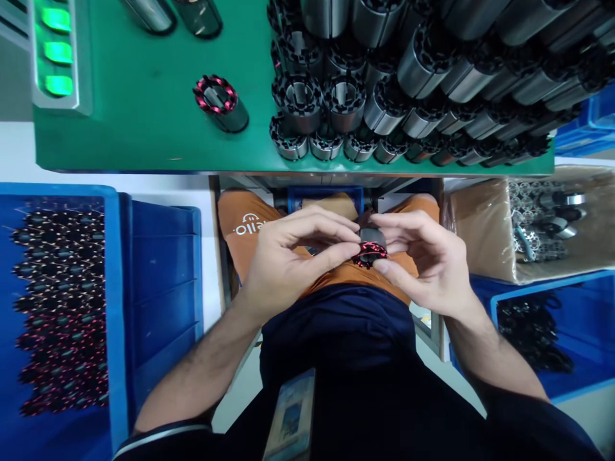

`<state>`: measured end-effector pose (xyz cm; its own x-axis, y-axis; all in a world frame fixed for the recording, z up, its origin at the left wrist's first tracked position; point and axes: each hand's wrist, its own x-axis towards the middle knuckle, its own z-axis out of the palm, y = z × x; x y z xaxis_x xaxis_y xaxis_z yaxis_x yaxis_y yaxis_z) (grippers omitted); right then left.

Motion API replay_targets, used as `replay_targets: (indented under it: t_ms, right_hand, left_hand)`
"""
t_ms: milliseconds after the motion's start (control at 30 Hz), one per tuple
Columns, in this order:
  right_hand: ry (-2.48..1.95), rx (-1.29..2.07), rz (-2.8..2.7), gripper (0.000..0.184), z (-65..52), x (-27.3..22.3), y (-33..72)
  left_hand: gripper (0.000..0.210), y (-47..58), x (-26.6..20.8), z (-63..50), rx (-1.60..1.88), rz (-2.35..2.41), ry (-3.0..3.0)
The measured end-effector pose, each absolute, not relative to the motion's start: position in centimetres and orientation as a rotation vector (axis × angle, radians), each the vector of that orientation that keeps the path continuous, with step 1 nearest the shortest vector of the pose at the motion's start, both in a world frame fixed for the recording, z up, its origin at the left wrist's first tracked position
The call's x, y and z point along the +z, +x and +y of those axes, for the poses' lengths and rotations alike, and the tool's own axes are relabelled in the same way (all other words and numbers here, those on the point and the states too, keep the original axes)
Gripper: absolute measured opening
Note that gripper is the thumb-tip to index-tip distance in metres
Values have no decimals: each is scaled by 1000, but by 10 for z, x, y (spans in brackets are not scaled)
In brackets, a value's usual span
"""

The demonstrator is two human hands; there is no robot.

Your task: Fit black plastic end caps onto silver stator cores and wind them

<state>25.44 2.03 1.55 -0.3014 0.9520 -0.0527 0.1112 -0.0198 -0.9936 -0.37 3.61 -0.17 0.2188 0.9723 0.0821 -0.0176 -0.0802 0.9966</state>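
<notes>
Above my lap, a motor stator (371, 242) with a grey metal body and a black end ring wound with red wire is held between both hands. My left hand (300, 253) pinches it from the left, thumb and fingertips at the ring's edge. On the other side, my right hand (425, 259) grips it with the thumb low on the ring and the fingers along the body. Its red-wired end faces down towards me. Part of the body is hidden behind the fingers.
A green bench (158, 137) spans the front, bearing several stacked stators (346, 102) and a lone red-ringed stator (221, 104). To the left, a blue crate (113, 256) contains wound stators. A cardboard box (480, 224) with metal cores and a blue bin (581, 346) with black parts are at right.
</notes>
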Motion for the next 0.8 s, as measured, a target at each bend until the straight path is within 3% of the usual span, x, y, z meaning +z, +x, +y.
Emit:
replay_targets:
  t_ms: [67, 200, 333, 500, 633, 733, 800]
  right_hand:
    - [-1122, 1430, -1498, 65, 19, 12, 257]
    - [-1072, 1549, -1346, 44, 18, 11, 262]
    - [-1134, 1579, -1281, 61, 21, 20, 260]
    - [-1097, 1662, -1250, 80, 23, 18, 247]
    - [-996, 1733, -1272, 76, 23, 12, 242]
    - [-992, 1589, -1420, 75, 25, 13, 242]
    - [-1022, 1382, -1541, 58, 27, 15, 241]
  left_hand:
    - [6, -3, -9, 35, 1046, 989, 1380]
    - [25, -7, -41, 31, 879, 959, 1204]
    - [28, -15, -53, 30, 1090, 1046, 1208]
    - [69, -10, -15, 26, 1356, 901, 1713]
    - [47, -2, -2, 21, 1317, 998, 1860]
    - [46, 0, -8, 19, 1382, 995, 1836]
    - [49, 1, -10, 18, 1426, 980, 1846]
